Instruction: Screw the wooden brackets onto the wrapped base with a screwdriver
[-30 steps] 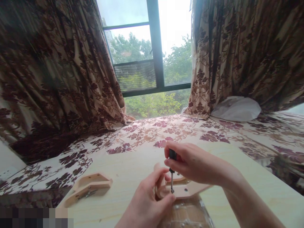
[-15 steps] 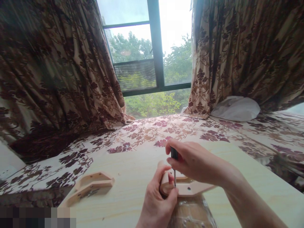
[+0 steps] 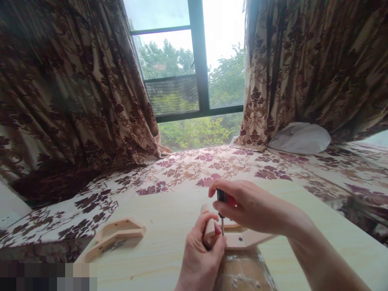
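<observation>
In the head view my right hand (image 3: pixel 242 206) is closed round the black and red handle of a screwdriver (image 3: pixel 222 197). The screwdriver stands upright, its metal shaft pointing down at a pale wooden piece (image 3: pixel 248 239) with dark holes. My left hand (image 3: pixel 203 246) grips the rounded wooden end (image 3: pixel 208 231) of that assembly, fingertips close to the screwdriver tip. Whatever lies right under the tip is hidden by my fingers. Beneath the wooden piece is a brown block (image 3: pixel 242 270) wrapped in clear plastic.
Two angled wooden pieces (image 3: pixel 121 234) with small dark metal parts beside them lie on the left of the pale wooden board (image 3: pixel 157 238). Flowered cloth (image 3: pixel 188 169) spreads behind the board. A white bag (image 3: pixel 300 138) rests at the back right, near the curtain and window.
The screwdriver and my right hand have shifted very slightly to the left. My left hand keeps its grip on the wooden end.
</observation>
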